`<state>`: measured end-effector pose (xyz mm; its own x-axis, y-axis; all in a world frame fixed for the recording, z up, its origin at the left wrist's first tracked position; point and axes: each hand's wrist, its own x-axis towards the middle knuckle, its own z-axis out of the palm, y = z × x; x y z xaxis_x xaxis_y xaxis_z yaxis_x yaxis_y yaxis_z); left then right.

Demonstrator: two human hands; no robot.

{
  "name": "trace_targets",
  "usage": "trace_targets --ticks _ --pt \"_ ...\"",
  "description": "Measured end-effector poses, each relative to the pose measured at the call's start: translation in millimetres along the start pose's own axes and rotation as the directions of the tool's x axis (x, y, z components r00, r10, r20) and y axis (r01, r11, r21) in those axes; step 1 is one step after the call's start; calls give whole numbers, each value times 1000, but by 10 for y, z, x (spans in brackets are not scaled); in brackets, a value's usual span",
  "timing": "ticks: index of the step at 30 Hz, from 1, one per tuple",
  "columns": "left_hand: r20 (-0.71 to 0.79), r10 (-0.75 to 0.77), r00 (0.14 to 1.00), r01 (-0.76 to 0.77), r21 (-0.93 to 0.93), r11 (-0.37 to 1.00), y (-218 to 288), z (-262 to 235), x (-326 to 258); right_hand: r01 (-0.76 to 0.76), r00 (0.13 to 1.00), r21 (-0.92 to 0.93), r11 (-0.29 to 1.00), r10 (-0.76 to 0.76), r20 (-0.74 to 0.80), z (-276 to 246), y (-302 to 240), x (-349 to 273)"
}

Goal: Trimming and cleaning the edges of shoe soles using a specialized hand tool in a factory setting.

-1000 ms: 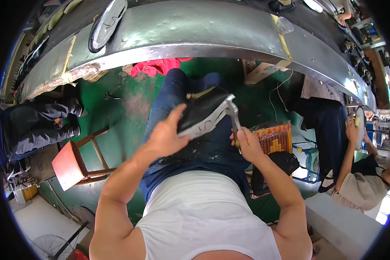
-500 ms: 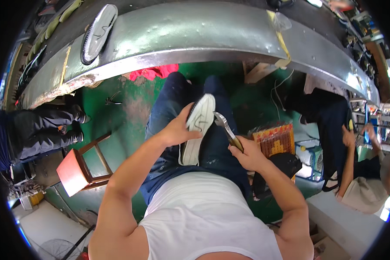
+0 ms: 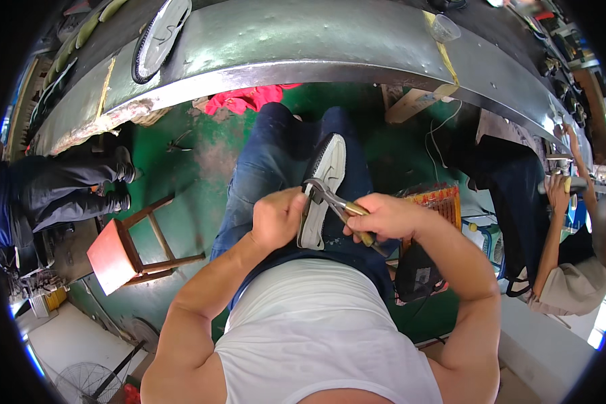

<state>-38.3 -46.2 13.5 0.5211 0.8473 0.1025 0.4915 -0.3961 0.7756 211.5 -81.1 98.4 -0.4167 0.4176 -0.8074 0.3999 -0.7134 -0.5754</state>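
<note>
Across my thighs lies a shoe [image 3: 329, 163] with its pale underside up and a dark upper showing along its left edge. My right hand [image 3: 386, 218] is wrapped round the handles of lasting pincers [image 3: 334, 199]. They reach across the shoe, and their curved jaws meet its left edge near the middle. My left hand [image 3: 279, 217] is closed at that same edge, just below the jaws. Its fingertips are turned away, so whether it pinches the upper or the shoe itself is hidden.
Ahead runs a metal-covered bench [image 3: 303, 40] with a similar shoe [image 3: 160, 42] at its left. A red-seated stool [image 3: 114, 256] stands at left, near another person's legs [image 3: 74, 195]. Red cloth [image 3: 246, 99] lies under the bench. At right are a dark bag [image 3: 421, 273] and a co-worker's arm [image 3: 552, 229].
The pincers have swung left from beside the shoe onto its left edge. My left hand has slid down from around the shoe and closed. The shoe has shifted slightly away and right.
</note>
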Motion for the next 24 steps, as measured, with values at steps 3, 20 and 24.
trace_targets --ticks 3,20,24 --pt "113 -348 931 329 -674 661 -382 348 -41 66 988 -476 877 -123 -89 -66 -120 41" --pt "291 -334 896 415 -817 401 -465 542 28 40 665 -824 566 -630 -400 203 350 452" --pt "151 -346 926 351 -681 642 -403 557 29 67 964 -56 996 -79 -254 138 250 480"
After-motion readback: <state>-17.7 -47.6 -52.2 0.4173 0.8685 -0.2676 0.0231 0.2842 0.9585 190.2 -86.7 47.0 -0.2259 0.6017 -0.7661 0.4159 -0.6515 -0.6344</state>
